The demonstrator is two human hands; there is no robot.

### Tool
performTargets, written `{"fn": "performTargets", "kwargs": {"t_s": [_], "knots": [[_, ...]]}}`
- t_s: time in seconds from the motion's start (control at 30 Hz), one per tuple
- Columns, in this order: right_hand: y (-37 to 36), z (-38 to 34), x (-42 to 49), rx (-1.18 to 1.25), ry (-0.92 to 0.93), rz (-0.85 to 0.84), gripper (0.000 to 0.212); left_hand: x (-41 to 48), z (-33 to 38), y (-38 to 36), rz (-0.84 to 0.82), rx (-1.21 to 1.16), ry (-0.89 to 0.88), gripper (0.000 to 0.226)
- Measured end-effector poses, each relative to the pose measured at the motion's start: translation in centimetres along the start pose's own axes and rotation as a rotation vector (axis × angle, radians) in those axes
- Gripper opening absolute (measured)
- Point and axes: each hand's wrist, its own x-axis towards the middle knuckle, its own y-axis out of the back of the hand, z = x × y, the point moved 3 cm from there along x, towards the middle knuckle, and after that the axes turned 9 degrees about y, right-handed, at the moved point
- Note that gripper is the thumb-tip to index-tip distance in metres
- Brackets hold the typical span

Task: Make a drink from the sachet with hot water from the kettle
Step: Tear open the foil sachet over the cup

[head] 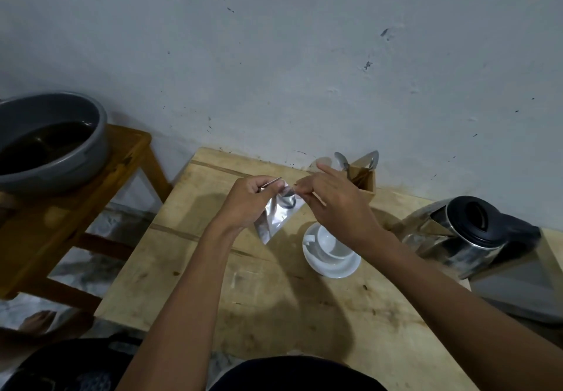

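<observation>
The silver foil sachet [278, 214] is pinched at its top by both hands, left hand [249, 204] and right hand [338, 204], above the wooden tabletop [274, 299], beside the white ceramic cup [327, 243], presumably for tearing.

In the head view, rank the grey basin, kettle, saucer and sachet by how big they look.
1. grey basin, though the frame's edge cuts it off.
2. kettle, close to the basin, so these two are unsure.
3. saucer, partly under the cup.
4. sachet, held up nearer the camera, partly hidden.
</observation>
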Motion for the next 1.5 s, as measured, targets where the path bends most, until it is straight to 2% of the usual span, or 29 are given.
{"fn": "performTargets", "kwargs": {"t_s": [0.1, 0.2, 0.33, 0.43, 0.5, 0.57, 0.67, 0.73, 0.83, 0.9, 0.97, 1.03, 1.1, 1.17, 1.23, 1.3, 1.5], "knots": [[0.0, -0.6, -1.2, 0.025, -0.015, 0.082, 0.006, 0.4, -1.0, 0.6, 0.058, -0.074, 0.007, 0.022], [0.1, -1.3, -2.3, 0.111, -0.132, 0.194, 0.011, 0.6, -1.4, 0.7, 0.1, -0.126, 0.016, 0.022], [0.6, -2.4, -3.8, 0.262, -0.487, 0.388, 0.005, 1.1, -3.0, 1.4, 0.157, -0.178, 0.055, 0.017], [0.2, -2.6, -4.5, 0.415, -0.786, 0.482, 0.016, 1.2, -4.4, 2.6, 0.219, -0.2, 0.109, 0.019], [-1.7, -2.2, -5.0, 0.507, -0.955, 0.388, 0.011, 1.1, -4.9, 3.3, 0.246, -0.199, 0.096, 0.018], [-5.0, -2.2, -5.8, 0.598, -1.106, 0.183, 0.02, 1.0, -5.0, 3.5, 0.224, -0.18, 0.084, 0.019], [-10.0, -2.2, -6.9, 0.564, -1.201, -0.081, 0.023, 0.6, -5.4, 3.4, 0.183, -0.118, 0.08, 0.025], [-12.3, -2.1, -6.8, 0.596, -1.308, -0.148, 0.023, 0.1, -5.7, 3.2, 0.175, -0.098, 0.078, 0.025], [-13.8, -2.1, -6.2, 0.766, -1.454, -0.202, 0.033, -0.5, -6.3, 3.0, 0.184, -0.091, 0.053, 0.027], [-14.1, -2.1, -6.2, 0.789, -1.448, -0.279, 0.041, -0.8, -6.7, 2.7, 0.183, -0.098, 0.052, 0.023], [-13.9, -2.2, -6.0, 0.777, -1.426, -0.261, 0.041, -0.7, -7.1, 2.6, 0.171, -0.111, 0.053, 0.026], [-13.1, -2.4, -6.1, 0.776, -1.445, -0.112, 0.038, -0.7, -7.3, 2.5, 0.17, -0.13, 0.061, 0.026], [-11.7, -2.8, -6.5, 0.881, -1.487, 0.118, 0.035, -0.6, -7.3, 2.3, 0.16, -0.138, 0.076, 0.022], [-10.1, -3.4, -6.8, 1.028, -1.409, 0.231, 0.031, -0.5, -7.0, 1.6, 0.135, -0.158, 0.085, 0.019], [-8.6, -3.9, -7.0, 1.014, -1.247, 0.15, 0.025, -0.5, -6.6, 0.6, 0.104, -0.19, 0.108, 0.017], [-7.4, -3.8, -7.4, 0.931, -1.184, 0.101, 0.018, -0.7, -5.9, -0.6, 0.056, -0.167, 0.107, 0.016], [-3.4, -2.4, -9.1, 0.664, -1.024, 0.142, 0.016, -0.6, -4.7, -3.0, -0.185, -0.041, 0.102, 0.019]]}}
